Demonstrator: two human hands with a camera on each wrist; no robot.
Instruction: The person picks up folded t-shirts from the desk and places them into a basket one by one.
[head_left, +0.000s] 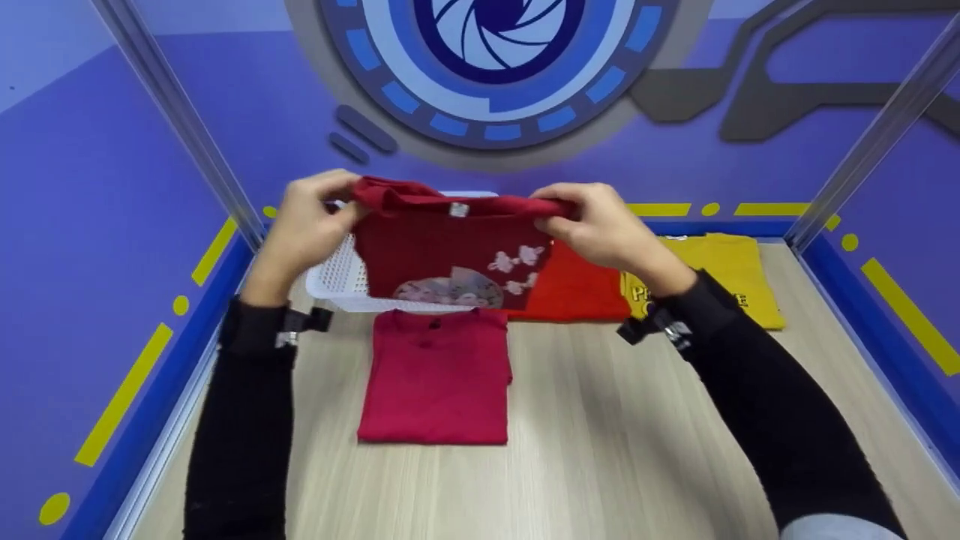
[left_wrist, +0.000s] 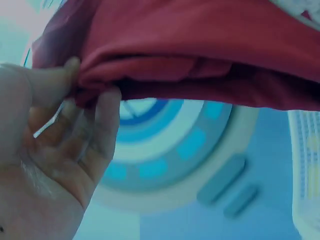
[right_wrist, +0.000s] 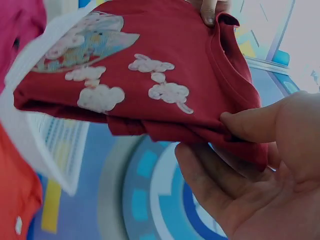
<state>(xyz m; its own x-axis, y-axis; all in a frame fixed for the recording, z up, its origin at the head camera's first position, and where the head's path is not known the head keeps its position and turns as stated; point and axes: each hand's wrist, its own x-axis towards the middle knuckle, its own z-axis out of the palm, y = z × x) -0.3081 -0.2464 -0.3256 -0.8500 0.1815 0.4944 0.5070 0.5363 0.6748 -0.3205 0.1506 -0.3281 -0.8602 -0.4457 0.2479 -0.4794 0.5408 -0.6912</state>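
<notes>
A dark red T-shirt (head_left: 450,247) with white cloud-like prints hangs folded in the air, stretched between both hands. My left hand (head_left: 311,217) pinches its left upper corner between thumb and fingers; the left wrist view shows the bunched fold there. At the other upper corner, my right hand (head_left: 592,221) grips the cloth, thumb on the printed side in the right wrist view. Behind and below the shirt stands a white plastic basket (head_left: 337,281), mostly hidden by it. Nearer to me, a folded magenta T-shirt (head_left: 439,382) lies flat on the table.
Right of the basket lies a folded orange-red garment (head_left: 581,289), partly covered by the held shirt. Beyond it is a yellow T-shirt (head_left: 724,274) with lettering. Blue-purple panels wall the wooden table (head_left: 585,450) at the back and both sides.
</notes>
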